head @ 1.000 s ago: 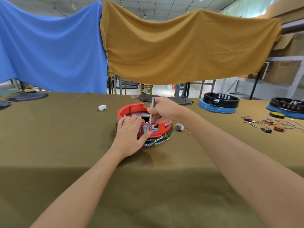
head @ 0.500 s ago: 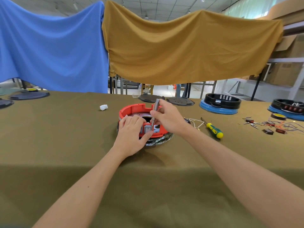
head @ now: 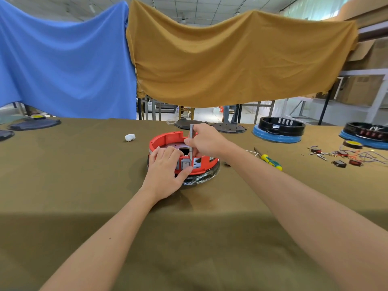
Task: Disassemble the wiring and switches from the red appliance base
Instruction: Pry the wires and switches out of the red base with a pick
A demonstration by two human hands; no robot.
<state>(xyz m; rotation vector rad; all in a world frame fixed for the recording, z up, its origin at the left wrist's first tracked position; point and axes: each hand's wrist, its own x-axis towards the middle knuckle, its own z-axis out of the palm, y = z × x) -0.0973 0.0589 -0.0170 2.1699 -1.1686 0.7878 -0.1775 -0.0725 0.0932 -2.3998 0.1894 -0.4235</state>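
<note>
Right hand (head: 206,141) grips slim grey metal tool (head: 191,141) upright, tip beside grey switch (head: 185,164); left hand (head: 165,171) clasps round red plastic appliance base (head: 168,139).

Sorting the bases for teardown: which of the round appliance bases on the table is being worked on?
The red base at the table's centre, under both hands; the two blue-and-black bases sit untouched at far right.
</note>
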